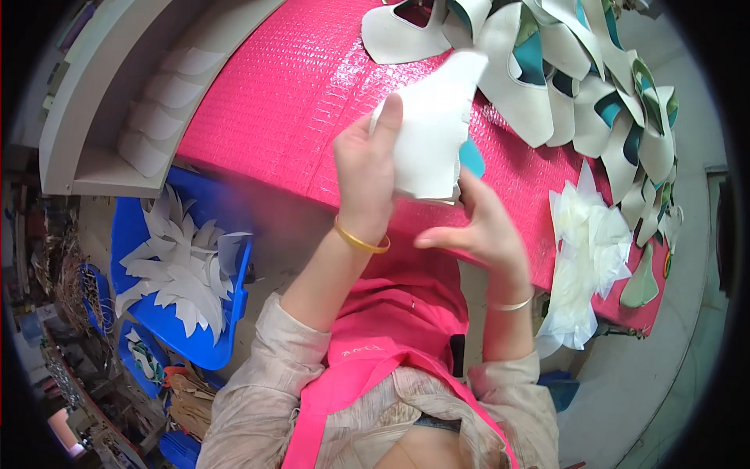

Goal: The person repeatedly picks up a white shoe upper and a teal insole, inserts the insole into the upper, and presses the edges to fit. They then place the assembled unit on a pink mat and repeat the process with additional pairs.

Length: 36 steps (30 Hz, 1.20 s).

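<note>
Pink apron point(344, 383), left grip point(365, 160) pinching white pieces point(432, 129), right grip point(488, 230) spread at lower edge, room leftward over tabletop point(266, 117)

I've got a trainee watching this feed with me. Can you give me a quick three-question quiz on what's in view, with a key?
1. Multiple choice: whose thumb lies over the face of the white stack?
a) the left hand's
b) the right hand's
c) both hands'

2. True or false: the thumb of the right hand is pressed against its fingers.

3. Open: what lies in the large blue bin on the person's left?

Key:
1. a, the left hand.
2. False; the thumb is spread apart from the fingers.
3. Cut white pieces, heaped loosely.
</note>
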Each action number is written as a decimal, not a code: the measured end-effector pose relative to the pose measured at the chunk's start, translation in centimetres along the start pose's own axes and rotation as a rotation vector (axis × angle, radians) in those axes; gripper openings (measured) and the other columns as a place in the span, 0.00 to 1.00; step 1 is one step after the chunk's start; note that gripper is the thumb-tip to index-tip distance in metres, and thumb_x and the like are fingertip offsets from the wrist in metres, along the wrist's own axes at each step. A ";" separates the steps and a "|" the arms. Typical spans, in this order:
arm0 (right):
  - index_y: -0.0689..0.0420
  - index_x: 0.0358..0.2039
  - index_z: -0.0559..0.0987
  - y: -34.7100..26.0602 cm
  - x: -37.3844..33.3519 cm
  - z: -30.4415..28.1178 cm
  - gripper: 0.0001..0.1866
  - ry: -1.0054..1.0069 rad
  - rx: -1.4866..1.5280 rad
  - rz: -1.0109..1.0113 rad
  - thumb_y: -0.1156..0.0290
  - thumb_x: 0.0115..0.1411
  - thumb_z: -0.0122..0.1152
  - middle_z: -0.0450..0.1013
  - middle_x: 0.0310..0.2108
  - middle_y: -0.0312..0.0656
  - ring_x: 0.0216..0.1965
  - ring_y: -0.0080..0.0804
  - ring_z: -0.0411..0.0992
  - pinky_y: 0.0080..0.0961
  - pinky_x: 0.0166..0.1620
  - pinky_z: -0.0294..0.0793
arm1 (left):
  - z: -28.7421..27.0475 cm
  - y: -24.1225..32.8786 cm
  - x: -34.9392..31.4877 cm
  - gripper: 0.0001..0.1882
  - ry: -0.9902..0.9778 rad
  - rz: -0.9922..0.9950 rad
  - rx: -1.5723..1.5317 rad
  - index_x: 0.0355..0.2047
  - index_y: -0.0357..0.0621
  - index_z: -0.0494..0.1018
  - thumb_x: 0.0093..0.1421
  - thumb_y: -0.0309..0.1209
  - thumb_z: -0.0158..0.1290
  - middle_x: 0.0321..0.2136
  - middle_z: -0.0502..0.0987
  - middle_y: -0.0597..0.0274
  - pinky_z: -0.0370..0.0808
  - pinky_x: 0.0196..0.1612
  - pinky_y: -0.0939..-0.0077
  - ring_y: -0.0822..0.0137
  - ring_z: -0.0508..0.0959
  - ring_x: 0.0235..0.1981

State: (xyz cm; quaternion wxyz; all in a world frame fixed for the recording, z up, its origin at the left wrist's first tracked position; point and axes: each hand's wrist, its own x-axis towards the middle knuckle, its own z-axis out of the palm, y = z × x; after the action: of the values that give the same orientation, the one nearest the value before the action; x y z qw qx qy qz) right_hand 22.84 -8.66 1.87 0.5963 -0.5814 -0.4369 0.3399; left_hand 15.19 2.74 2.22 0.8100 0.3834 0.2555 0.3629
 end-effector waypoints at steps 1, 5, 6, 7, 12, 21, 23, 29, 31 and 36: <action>0.64 0.37 0.75 -0.1 -0.2 0.9 0.15 0.102 -0.110 -0.027 0.79 0.46 0.62 0.73 0.30 0.35 0.33 0.21 0.71 0.18 0.39 0.69 | 0.0 0.1 0.5 0.19 -0.002 -0.024 -0.034 0.32 0.35 0.73 0.60 0.42 0.49 0.25 0.76 0.63 0.71 0.25 0.83 0.77 0.74 0.23; 0.66 0.30 0.77 -0.4 -0.4 -0.4 0.07 -0.043 -0.052 0.085 0.77 0.50 0.58 0.74 0.29 0.34 0.32 0.16 0.69 0.16 0.37 0.68 | -0.4 0.6 0.8 0.21 -0.097 -0.126 -0.140 0.32 0.33 0.73 0.59 0.44 0.49 0.25 0.76 0.62 0.71 0.26 0.82 0.76 0.74 0.23; 0.67 0.30 0.76 -0.4 -0.4 -1.0 0.07 -0.089 0.019 0.102 0.77 0.50 0.57 0.74 0.30 0.34 0.32 0.14 0.69 0.16 0.36 0.68 | -0.4 0.8 0.8 0.21 -0.112 -0.113 -0.131 0.32 0.33 0.73 0.59 0.44 0.49 0.25 0.76 0.62 0.71 0.25 0.83 0.77 0.74 0.23; 0.66 0.31 0.76 0.4 -0.6 -1.6 0.08 -0.129 0.128 0.089 0.77 0.50 0.57 0.74 0.30 0.34 0.32 0.14 0.69 0.16 0.36 0.68 | -0.4 1.0 0.7 0.21 -0.126 -0.100 -0.121 0.32 0.33 0.73 0.59 0.44 0.49 0.25 0.76 0.62 0.71 0.25 0.83 0.77 0.74 0.22; 0.68 0.34 0.75 0.6 -0.2 1.6 0.12 0.169 0.091 0.086 0.70 0.55 0.56 0.73 0.29 0.35 0.32 0.16 0.69 0.17 0.37 0.68 | 0.1 0.8 -0.1 0.20 0.002 0.175 0.121 0.30 0.32 0.73 0.58 0.43 0.50 0.23 0.76 0.62 0.70 0.24 0.84 0.77 0.74 0.21; 0.66 0.29 0.75 0.2 -0.5 4.5 0.14 0.403 0.181 -0.047 0.66 0.61 0.49 0.69 0.28 0.34 0.29 0.18 0.63 0.16 0.34 0.61 | -0.8 1.3 0.6 0.20 -0.059 0.210 0.138 0.29 0.32 0.74 0.57 0.42 0.53 0.21 0.74 0.66 0.67 0.23 0.85 0.81 0.70 0.21; 0.64 0.26 0.73 -0.2 0.4 4.9 0.15 0.502 0.268 -0.025 0.65 0.62 0.48 0.67 0.26 0.30 0.28 0.15 0.60 0.15 0.34 0.60 | -0.9 0.9 0.3 0.20 -0.063 0.358 0.262 0.27 0.32 0.74 0.56 0.43 0.53 0.20 0.74 0.66 0.67 0.22 0.85 0.82 0.69 0.21; 0.62 0.27 0.72 2.7 -1.4 2.5 0.15 0.481 0.212 -0.038 0.64 0.63 0.47 0.65 0.22 0.27 0.26 0.13 0.58 0.12 0.30 0.58 | -1.8 0.4 -1.5 0.12 -0.255 0.211 0.369 0.28 0.34 0.74 0.53 0.33 0.57 0.21 0.75 0.69 0.67 0.24 0.86 0.82 0.70 0.23; 0.61 0.24 0.71 1.8 -0.9 2.0 0.16 0.640 0.282 -0.014 0.63 0.63 0.46 0.64 0.21 0.27 0.25 0.12 0.58 0.11 0.29 0.57 | -2.4 0.0 -2.8 0.09 -0.467 0.079 0.453 0.32 0.35 0.76 0.50 0.25 0.58 0.26 0.77 0.68 0.70 0.30 0.84 0.81 0.72 0.28; 0.59 0.19 0.68 0.1 0.3 2.0 0.21 0.789 -0.246 -0.097 0.59 0.65 0.42 0.59 0.16 0.27 0.20 0.12 0.54 0.13 0.22 0.53 | -1.3 -2.9 -6.5 0.08 -0.369 0.186 0.470 0.35 0.32 0.75 0.53 0.22 0.54 0.27 0.79 0.62 0.72 0.33 0.83 0.77 0.75 0.29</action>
State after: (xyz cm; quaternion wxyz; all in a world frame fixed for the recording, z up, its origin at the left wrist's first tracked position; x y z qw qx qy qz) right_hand 21.14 -7.59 1.65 0.6594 -0.7127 -0.2390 0.0082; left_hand 11.52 -3.07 0.01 0.6951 0.6414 0.1450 0.2906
